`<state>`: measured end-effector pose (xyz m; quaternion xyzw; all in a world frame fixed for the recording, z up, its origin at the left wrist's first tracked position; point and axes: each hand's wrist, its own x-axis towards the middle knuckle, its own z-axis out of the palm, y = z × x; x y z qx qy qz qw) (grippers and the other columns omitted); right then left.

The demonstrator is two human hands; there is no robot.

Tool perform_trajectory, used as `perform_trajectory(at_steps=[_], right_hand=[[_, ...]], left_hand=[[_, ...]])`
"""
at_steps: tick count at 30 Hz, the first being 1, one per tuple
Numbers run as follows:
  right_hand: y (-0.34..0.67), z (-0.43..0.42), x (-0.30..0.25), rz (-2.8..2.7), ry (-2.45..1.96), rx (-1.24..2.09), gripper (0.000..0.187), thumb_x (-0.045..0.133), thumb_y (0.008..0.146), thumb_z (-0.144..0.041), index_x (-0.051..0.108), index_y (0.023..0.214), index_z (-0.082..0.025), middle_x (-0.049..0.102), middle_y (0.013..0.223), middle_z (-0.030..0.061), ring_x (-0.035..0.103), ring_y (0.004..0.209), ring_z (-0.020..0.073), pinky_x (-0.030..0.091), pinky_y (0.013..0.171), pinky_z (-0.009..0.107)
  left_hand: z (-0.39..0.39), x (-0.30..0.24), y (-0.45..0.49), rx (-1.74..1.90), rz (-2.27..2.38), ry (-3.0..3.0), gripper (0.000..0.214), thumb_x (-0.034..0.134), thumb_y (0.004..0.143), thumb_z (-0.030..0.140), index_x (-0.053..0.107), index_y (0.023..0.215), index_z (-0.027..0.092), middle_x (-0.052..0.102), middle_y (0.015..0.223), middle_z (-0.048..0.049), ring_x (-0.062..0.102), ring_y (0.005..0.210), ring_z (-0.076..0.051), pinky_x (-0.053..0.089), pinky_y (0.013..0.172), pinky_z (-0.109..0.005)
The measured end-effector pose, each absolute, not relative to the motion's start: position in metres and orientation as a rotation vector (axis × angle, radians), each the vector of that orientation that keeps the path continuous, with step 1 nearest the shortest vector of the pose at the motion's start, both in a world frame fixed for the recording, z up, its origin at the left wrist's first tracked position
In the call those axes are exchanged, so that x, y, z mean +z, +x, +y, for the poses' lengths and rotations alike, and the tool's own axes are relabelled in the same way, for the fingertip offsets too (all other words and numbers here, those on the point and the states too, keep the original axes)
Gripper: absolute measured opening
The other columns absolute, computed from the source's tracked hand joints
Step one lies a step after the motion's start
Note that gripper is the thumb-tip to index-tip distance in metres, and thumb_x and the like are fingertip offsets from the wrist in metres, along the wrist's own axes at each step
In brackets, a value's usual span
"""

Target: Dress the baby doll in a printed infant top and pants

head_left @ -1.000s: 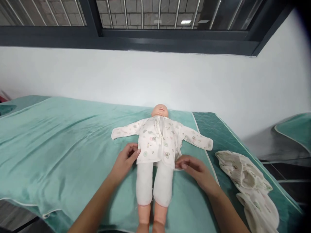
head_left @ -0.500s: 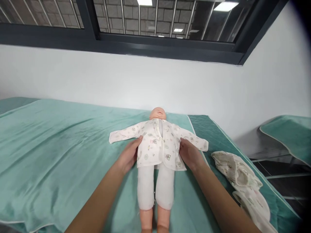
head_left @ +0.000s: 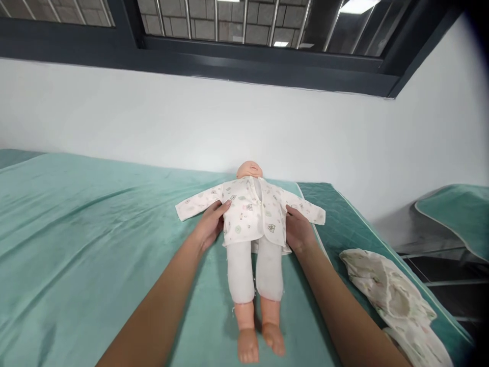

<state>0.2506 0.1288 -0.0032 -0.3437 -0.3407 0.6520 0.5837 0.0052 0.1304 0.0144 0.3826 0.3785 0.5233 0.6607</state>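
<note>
A baby doll [head_left: 250, 171] lies on its back on a green bed cover [head_left: 95, 224], its head toward the wall. It wears a white printed shirt [head_left: 250, 211] with sleeves spread out and white leggings [head_left: 240, 270]; its bare feet [head_left: 260, 344] point toward me. My left hand [head_left: 211, 224] clasps the doll's torso on the left, thumb over the shirt. My right hand [head_left: 298, 229] holds the other side of the torso, fingers curled around the shirt's edge.
A crumpled printed cloth [head_left: 385, 293] lies on the dark green mattress [head_left: 340, 214] at the right. A white wall and a dark-framed barred window [head_left: 244, 30] run behind the bed. Another green-covered bed [head_left: 458, 214] shows at the far right.
Both hands have slid up from the shirt's lower hem to the sides of the doll's torso. The doll now sits further from me, so its feet show.
</note>
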Motion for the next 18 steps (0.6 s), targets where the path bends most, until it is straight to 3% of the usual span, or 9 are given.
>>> perform_trajectory(at_steps=[6,10,18], right_hand=[[0.259,0.131,-0.015,-0.691,-0.767,1.525,0.035,0.059,0.082,-0.044,0.066,0.107,-0.02,0.074,0.102,0.0073,0.069,0.104,0.0291,0.056,0.091,0.048],[0.261,0.131,-0.014,-0.679,-0.744,1.511,0.034,0.06,0.082,-0.044,0.065,0.106,-0.02,0.074,0.099,0.0071,0.07,0.098,0.0291,0.057,0.087,0.048],[0.288,0.135,-0.015,-0.374,-0.648,1.462,0.012,0.06,0.078,-0.026,0.057,0.09,-0.025,0.069,0.096,0.0014,0.067,0.095,0.0197,0.058,0.09,0.042]], left_hand=[[0.133,0.01,-0.011,1.307,0.815,0.587,0.036,0.06,0.089,0.036,0.061,0.118,0.014,0.065,0.121,-0.0163,0.065,0.111,-0.026,0.057,0.095,-0.038],[0.14,0.007,-0.025,1.538,0.801,0.436,0.024,0.058,0.089,0.025,0.061,0.109,0.013,0.064,0.122,-0.0166,0.062,0.117,-0.023,0.054,0.101,-0.035],[0.151,0.007,-0.052,1.851,0.795,0.319,0.013,0.05,0.091,0.011,0.061,0.096,0.016,0.069,0.11,-0.009,0.064,0.112,-0.016,0.053,0.102,-0.037]])
